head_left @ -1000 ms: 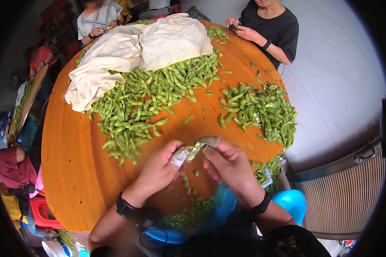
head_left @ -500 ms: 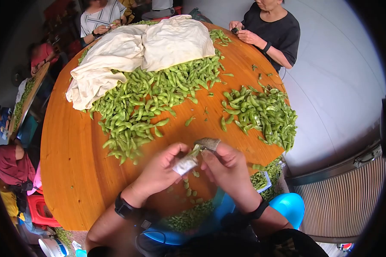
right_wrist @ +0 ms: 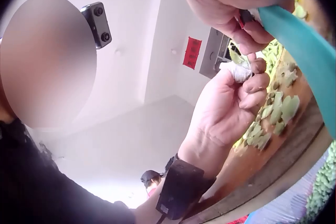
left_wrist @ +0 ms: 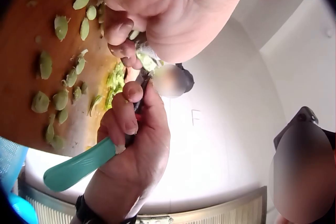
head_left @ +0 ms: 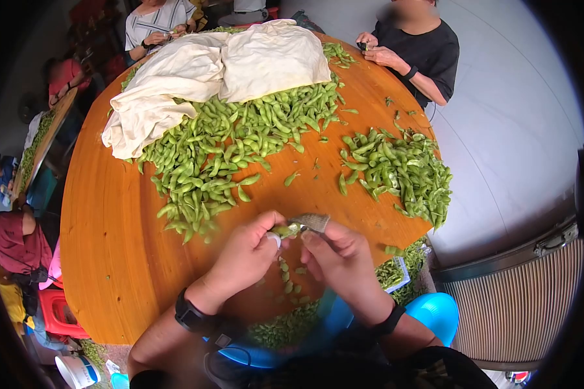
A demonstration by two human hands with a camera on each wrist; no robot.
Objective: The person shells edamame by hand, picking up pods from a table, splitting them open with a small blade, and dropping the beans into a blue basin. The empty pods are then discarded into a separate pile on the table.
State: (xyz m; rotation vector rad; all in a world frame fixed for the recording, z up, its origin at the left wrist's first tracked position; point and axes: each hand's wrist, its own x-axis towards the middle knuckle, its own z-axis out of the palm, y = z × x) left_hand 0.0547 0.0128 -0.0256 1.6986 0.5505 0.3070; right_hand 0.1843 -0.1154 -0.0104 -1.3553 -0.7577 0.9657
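My left hand (head_left: pixel 243 256) pinches a green soybean pod (head_left: pixel 284 230) between thumb and forefinger, with white wrapping on the thumb. Facing it across a small gap, my right hand (head_left: pixel 344 262) grips a tool with a curved teal handle (left_wrist: pixel 79 169); its working end is hidden among the fingers. A grey woven wrap (head_left: pixel 313 222) covers the right forefinger, which reaches over the pod. Several shelled green beans (left_wrist: pixel 61 27) lie on the table edge below the hands. A blue basin (head_left: pixel 336 318) sits at my lap, with a heap of green beans (head_left: pixel 282 330) in it.
A large pile of pods (head_left: pixel 227 149) lies across the wooden table (head_left: pixel 110 259), partly under a cream cloth (head_left: pixel 272 61). Opened pods (head_left: pixel 399 172) form another heap at the right. Across the table a person in black (head_left: pixel 418 58) works with both hands. Right of me stands a blue stool (head_left: pixel 435 318).
Both hands stay close together over the table edge. The left thumb has turned, so less of its white wrapping shows, and the pod now lies flatter between the fingers.
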